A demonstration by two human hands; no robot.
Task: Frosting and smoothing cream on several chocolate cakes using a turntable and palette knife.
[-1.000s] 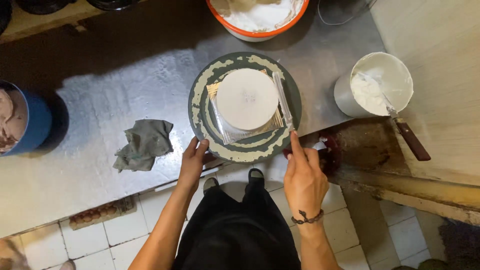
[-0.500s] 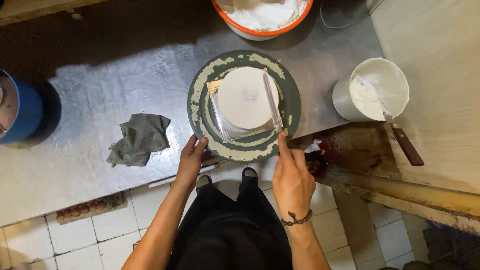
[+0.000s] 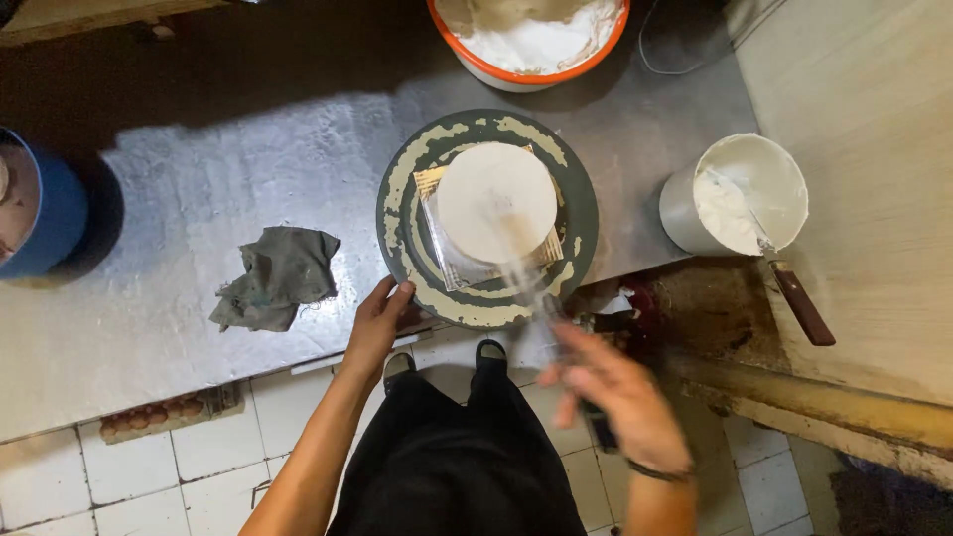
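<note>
A round white frosted cake [image 3: 496,201] sits on a gold square board [image 3: 434,186] on a dark turntable [image 3: 399,213] smeared with cream. My left hand [image 3: 378,323] touches the turntable's near-left rim with its fingers curled on the edge. My right hand [image 3: 613,397] is blurred, low and in front of the turntable, gripping a long spatula [image 3: 523,266] whose blade reaches up over the cake's near side.
On the steel counter lie a grey rag [image 3: 275,277], a blue container [image 3: 45,213] at the left edge, an orange-rimmed bowl of cream [image 3: 531,38] at the back, and a white tub of cream [image 3: 735,194] with a brown-handled knife [image 3: 794,298]. Eggs in a tray [image 3: 159,412] rest on the tiled floor.
My right hand has pulled back and down from the turntable's right rim, swinging the spatula from the cake's right side to its near side. My left hand stays on the rim.
</note>
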